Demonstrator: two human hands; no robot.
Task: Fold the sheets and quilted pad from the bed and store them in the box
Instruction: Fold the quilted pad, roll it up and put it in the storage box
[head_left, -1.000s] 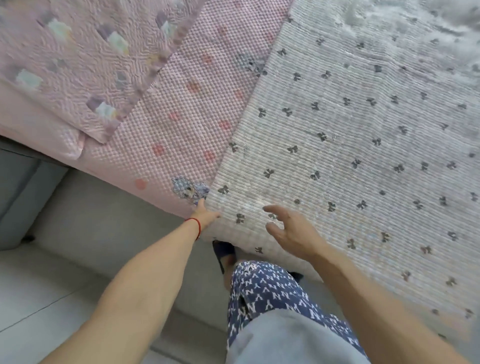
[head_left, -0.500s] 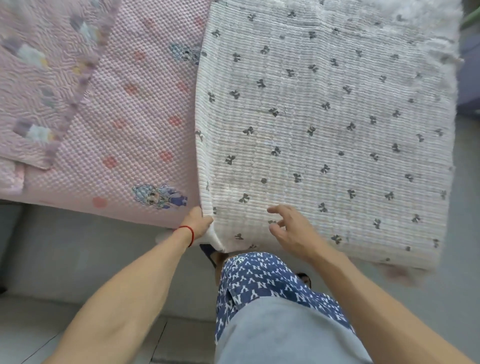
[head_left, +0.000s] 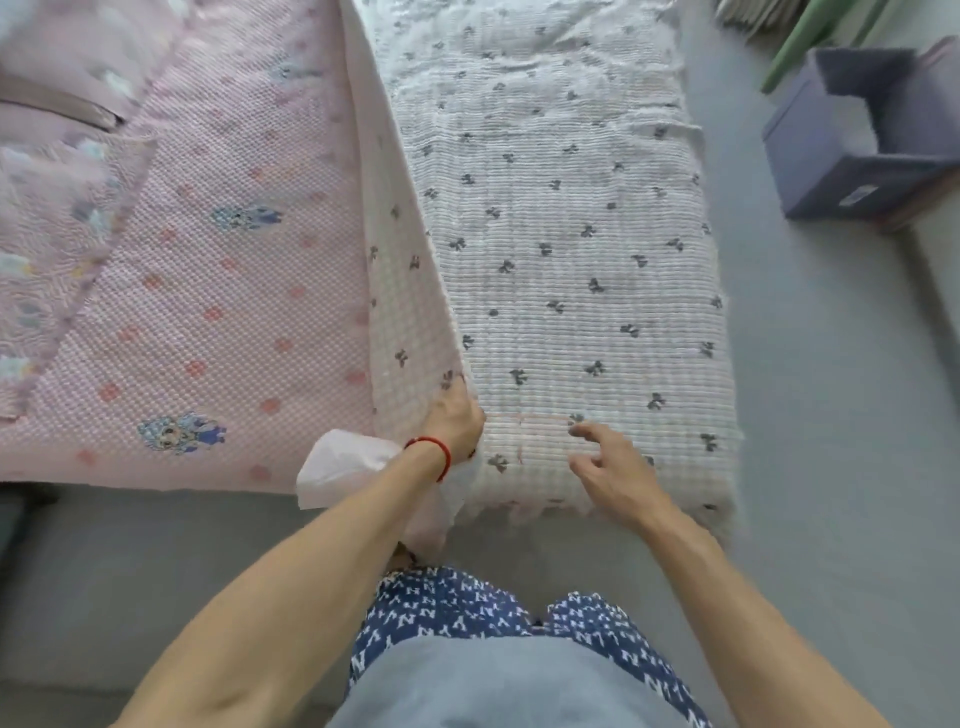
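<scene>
Two bare forearms are extended from the lower edge of the frame toward its centre. The left hand (head_left: 453, 422) is seen just left of centre, its fingers curled round the lifted left edge of the white quilted pad (head_left: 561, 270), which is gripped and raised so that a strip of its underside is turned up. A red cord bracelet (head_left: 435, 453) is worn on the left wrist. The right hand (head_left: 609, 468) is held just right of centre over the near end of the pad, palm down, with fingers spread and loosely bent; nothing is held, and whether the fingertips touch the fabric cannot be told.

The white pad, printed with small grey bows, is spread down the middle of the frame from the top edge to the centre, its near edge hanging over the grey side of the bed (head_left: 156, 571). A pink sheet (head_left: 208, 291) with red dots and cartoon figures is laid across the left half of the frame, touching the pad's raised edge. A second pink quilted cover (head_left: 47, 208) is seen at the upper left, lying on the pink sheet. A white fabric corner (head_left: 343, 462) is visible beside the left wrist.

Grey floor (head_left: 831, 415) fills the right side. An open purple box (head_left: 852, 156) stands at the upper right, well apart from the pad. Blue patterned trousers (head_left: 467, 613) appear at bottom centre.
</scene>
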